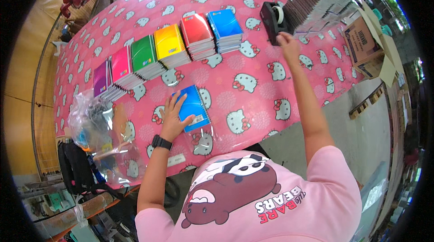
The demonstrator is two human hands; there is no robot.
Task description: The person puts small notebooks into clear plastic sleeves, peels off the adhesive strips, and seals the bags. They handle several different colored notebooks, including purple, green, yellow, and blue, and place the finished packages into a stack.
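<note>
My left hand [174, 116] lies with fingers spread on a blue spiral notebook [194, 106] near the table's front edge. Clear plastic [199, 139] extends past the notebook's lower end, apparently a bag around it. My right arm stretches far forward to a black tape dispenser [270, 27] holding a roll of tape [279, 15]. At the dispenser's near end, the fingers of my right hand [288, 43] are pinched together. Whatever sits between them is too small to make out.
Stacks of spiral notebooks form a slanting row: purple [102, 79], pink [121, 64], green [143, 54], yellow [169, 43], red [196, 29] and blue [226, 24]. Clear plastic bags [106, 129] lie at left. Tall notebook piles [316, 2] and an open cardboard box [363, 43] stand at right.
</note>
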